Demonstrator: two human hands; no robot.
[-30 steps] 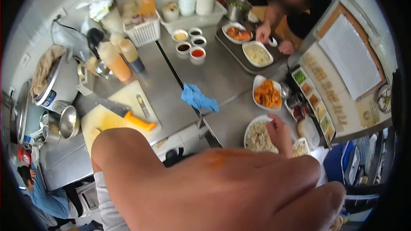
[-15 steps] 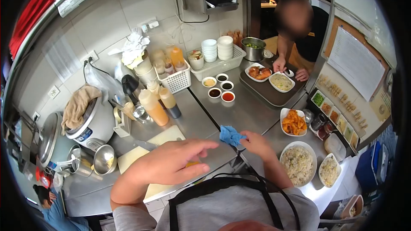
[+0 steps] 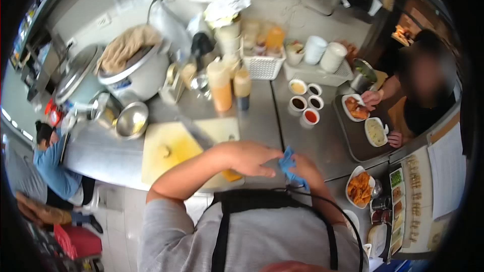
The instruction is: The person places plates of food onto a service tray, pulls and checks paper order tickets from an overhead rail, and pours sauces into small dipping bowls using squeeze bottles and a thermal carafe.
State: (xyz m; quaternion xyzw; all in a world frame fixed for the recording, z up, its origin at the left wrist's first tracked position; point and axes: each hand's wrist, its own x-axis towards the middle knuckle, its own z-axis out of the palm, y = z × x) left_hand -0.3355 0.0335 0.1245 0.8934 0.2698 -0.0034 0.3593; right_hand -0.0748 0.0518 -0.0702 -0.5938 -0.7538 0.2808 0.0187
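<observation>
My right hand (image 3: 308, 169) is closed on a crumpled blue cloth (image 3: 288, 165) in front of my chest, above the counter's front edge. Reaching across from the left, my left hand (image 3: 252, 158) has its fingers stretched out, fingertips right at the cloth's edge. Beneath my left forearm lies a pale cutting board (image 3: 155, 158) with yellow stains and a small scrap on it. A knife blade (image 3: 195, 132), blurred, rests across the board. An orange-yellow piece (image 3: 232, 175) shows just below my left wrist.
Sauce cups (image 3: 311, 117) stand ahead. A co-worker's hand (image 3: 372, 99) is at a dish of browned food (image 3: 355, 108) on a dark tray (image 3: 348, 138). A bowl of orange fried pieces (image 3: 359, 189) sits right. Squeeze bottles (image 3: 220, 86), a steel bowl (image 3: 132, 121) and a rice cooker (image 3: 133, 73) line the left.
My view has turned left. My hands have come together, bringing the blue cloth to my left fingertips. The co-worker's hand has moved from the pale dish to the browned one.
</observation>
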